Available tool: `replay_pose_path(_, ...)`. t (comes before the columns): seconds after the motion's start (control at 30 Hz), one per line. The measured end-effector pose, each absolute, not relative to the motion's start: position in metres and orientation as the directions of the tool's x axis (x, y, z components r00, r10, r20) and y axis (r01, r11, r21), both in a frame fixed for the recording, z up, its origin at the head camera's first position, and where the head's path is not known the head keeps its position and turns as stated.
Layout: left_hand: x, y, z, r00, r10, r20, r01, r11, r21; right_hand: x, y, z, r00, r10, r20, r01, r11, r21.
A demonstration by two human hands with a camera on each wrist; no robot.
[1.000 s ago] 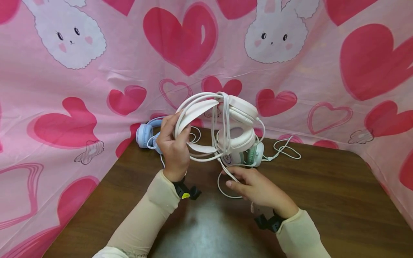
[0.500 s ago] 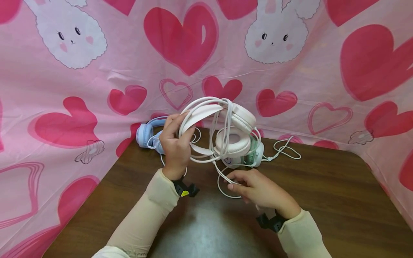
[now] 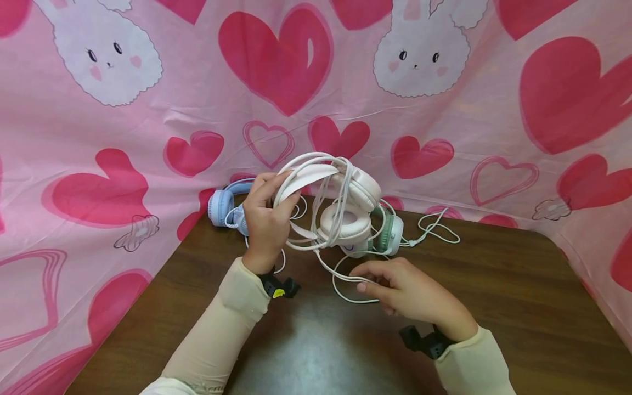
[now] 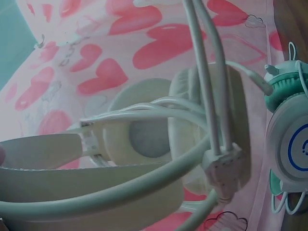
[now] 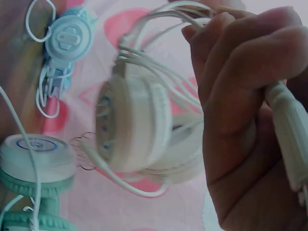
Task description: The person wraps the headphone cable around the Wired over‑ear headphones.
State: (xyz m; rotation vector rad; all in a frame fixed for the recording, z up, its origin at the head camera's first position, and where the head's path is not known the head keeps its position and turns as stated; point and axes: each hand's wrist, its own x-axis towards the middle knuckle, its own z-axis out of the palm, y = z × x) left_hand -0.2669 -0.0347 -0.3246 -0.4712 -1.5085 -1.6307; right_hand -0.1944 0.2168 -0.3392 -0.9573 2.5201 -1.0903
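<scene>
My left hand [image 3: 266,219] grips a white pair of headphones [image 3: 364,189] by the headband, above the table. White cable is looped around the headband and ear cups, with several strands crossing in front of the cups. My right hand [image 3: 407,291] is lower and to the right, pinching the loose white cable [image 3: 327,267] that runs down from the headphones. In the right wrist view, a thick white cable end [image 5: 288,132] lies within the curled fingers. The left wrist view shows a small white splitter [image 4: 224,166] beside an ear cup.
Behind the held pair, white-and-green headphones [image 3: 395,236] lie on the brown table [image 3: 494,296], their cable [image 3: 439,227] trailing right. Light blue headphones [image 3: 220,207] sit at the back left. A pink heart-patterned cloth [image 3: 296,60] encloses the back and sides.
The white headphones have come down slightly and their ear cups have swung left. My right hand has moved a little right, and the cable between the hands is longer.
</scene>
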Motion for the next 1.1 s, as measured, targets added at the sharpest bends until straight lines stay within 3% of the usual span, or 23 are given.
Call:
replay_pose_path(0.33, -0.266, -0.033, -0.326, -0.632, -0.166, 0.757, 0.760, 0.060, 0.647, -0.183, 0.228, -0.323, -0.747, -0.657, 0.100, -0.522, 0.486, -0.701)
replay_pose_path(0.63, -0.262, -0.029, -0.325, -0.685, -0.030, 0.728, 0.727, 0.035, 0.686, -0.176, 0.242, -0.313, -0.731, -0.626, 0.272, -0.623, 0.449, -0.641)
replay_pose_path(1.1, -0.252, -0.011, -0.330, -0.694, 0.286, 0.661, 0.673, -0.066, 0.736, -0.177, 0.254, -0.313, -0.674, -0.463, 0.576, -0.739, 0.406, -0.538)
